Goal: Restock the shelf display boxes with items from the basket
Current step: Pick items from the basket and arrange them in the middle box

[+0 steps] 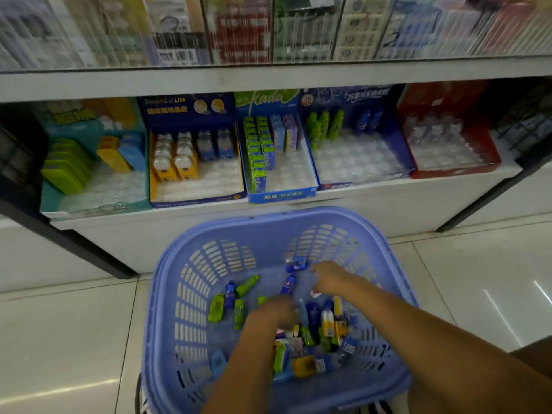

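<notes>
A purple plastic basket (pixel 209 234) stands on the floor below the shelf, holding several small green, blue and yellow items (pixel 328 327). Both hands reach down into it. My left hand (pixel 274 312) is blurred over the middle of the pile; what it holds cannot be made out. My right hand (pixel 331 279) lies further back, fingers bent beside a blue item (pixel 296 263). On the low shelf stand partly filled display boxes: teal (pixel 89 204), dark blue with yellow items (pixel 194 201), blue "kada" (pixel 283 195), blue with green bottles (pixel 358 183), red (pixel 454 171).
An upper shelf (pixel 268 76) holds rows of hanging packaged goods. Black shelf frame legs (pixel 98 258) slope down at the left and at the right (pixel 484 201). Glossy white floor tiles surround the basket.
</notes>
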The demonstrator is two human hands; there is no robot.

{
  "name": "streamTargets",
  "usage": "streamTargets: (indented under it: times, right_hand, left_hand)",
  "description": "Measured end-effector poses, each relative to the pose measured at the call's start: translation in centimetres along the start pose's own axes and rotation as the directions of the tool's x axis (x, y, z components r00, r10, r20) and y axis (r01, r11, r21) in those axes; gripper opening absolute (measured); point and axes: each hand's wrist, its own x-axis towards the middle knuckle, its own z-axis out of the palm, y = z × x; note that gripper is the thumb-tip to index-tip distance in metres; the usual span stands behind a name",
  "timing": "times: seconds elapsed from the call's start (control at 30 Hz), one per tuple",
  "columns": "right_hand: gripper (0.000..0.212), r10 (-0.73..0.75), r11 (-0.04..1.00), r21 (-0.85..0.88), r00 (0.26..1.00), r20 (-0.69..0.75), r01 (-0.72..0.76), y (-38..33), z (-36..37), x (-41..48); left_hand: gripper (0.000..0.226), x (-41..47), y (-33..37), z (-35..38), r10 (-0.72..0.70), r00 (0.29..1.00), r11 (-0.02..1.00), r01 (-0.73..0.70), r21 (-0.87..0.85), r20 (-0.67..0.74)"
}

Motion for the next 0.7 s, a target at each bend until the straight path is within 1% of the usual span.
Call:
streamTargets:
  times: [0.03,0.07,0.1,0.13,0.17,0.2,0.23,0.3,0.37,0.43,0.47,0.57,0.6,0.63,0.67,0.7]
  right_hand:
    - [0.04,0.022,1.0,0.016,1.0,0.006,-0.022,0.5,0.9,0.9]
    - [0.045,0.042,0.999,0.027,0.999,0.002,-0.042,0.9,1.8,1.5]
    - [0.047,0.067,0.997,0.027,0.998,0.01,-0.067,1.3,2.5,2.1]
    - [0.046,0.08,0.996,0.03,0.997,0.009,-0.08,1.7,3.3,2.7]
    - [0.046,0.085,0.996,0.037,0.996,-0.019,-0.085,2.1,4.2,3.1]
    - [0.046,0.098,0.994,0.055,0.993,-0.072,-0.095,2.3,5.0,3.4]
    - [0.045,0.121,0.991,0.073,0.984,-0.129,-0.112,2.5,5.9,3.4]
    - [0.047,0.162,0.986,0.066,0.963,-0.214,-0.151,2.3,7.8,3.4]
    - [0.057,0.212,0.977,0.054,0.947,-0.241,-0.206,1.9,9.5,3.5]
    - [0.059,0.248,0.969,0.079,0.941,-0.232,-0.236,1.8,10.6,3.4]
    - [0.057,0.238,0.969,0.113,0.947,-0.215,-0.218,1.8,10.9,3.3]
    - [0.042,0.056,0.997,0.071,0.971,-0.234,-0.041,2.6,10.7,3.5]
    - [0.034,0.017,0.999,0.043,0.966,-0.26,-0.007,2.8,10.2,3.7]
    - [0.025,0.038,0.996,0.084,0.956,-0.29,-0.014,3.0,9.6,3.9]
    - [0.019,0.083,0.986,0.167,0.937,-0.34,-0.026,3.1,9.2,4.0]
    - [0.02,0.14,0.977,0.2,0.922,-0.36,-0.07,3.4,8.7,4.3]
  left_hand:
    - [0.028,0.3,0.2,1.5,0.006,0.996,1.0,-0.009,0.029,0.085]
    - [0.035,0.6,0.3,2.6,-0.008,0.991,0.999,0.003,0.041,0.132]
    - [0.047,1.0,0.4,3.3,-0.026,0.987,0.998,0.017,0.062,0.159]
    - [0.057,1.3,0.4,3.7,-0.042,0.984,0.996,0.028,0.083,0.172]
    - [0.062,1.7,0.3,3.9,-0.046,0.984,0.995,0.029,0.1,0.17]
    - [0.061,1.9,0.2,3.9,-0.043,0.988,0.993,0.026,0.114,0.149]
    - [0.054,2.3,0.2,4.0,-0.028,0.994,0.993,0.016,0.116,0.106]
    - [0.033,3.1,0.0,4.4,-0.019,0.997,0.999,0.021,0.026,-0.075]
    - [0.038,3.9,-0.1,4.8,-0.037,0.966,0.998,0.024,-0.053,-0.256]
    - [0.042,4.7,-0.1,5.3,-0.055,0.947,0.997,0.032,-0.076,-0.316]
    - [0.043,4.9,-0.1,5.5,-0.078,0.944,0.994,0.05,-0.096,-0.32]
    - [0.043,5.6,-0.3,5.8,-0.145,0.938,0.98,0.093,-0.174,-0.315]
    - [0.043,5.6,-0.2,5.7,-0.166,0.941,0.976,0.113,-0.188,-0.295]
    - [0.042,5.7,-0.2,5.6,-0.179,0.943,0.972,0.125,-0.2,-0.281]
    - [0.041,5.7,-0.1,5.4,-0.196,0.947,0.967,0.143,-0.212,-0.256]
    - [0.04,5.8,-0.1,5.3,-0.209,0.947,0.965,0.16,-0.209,-0.243]
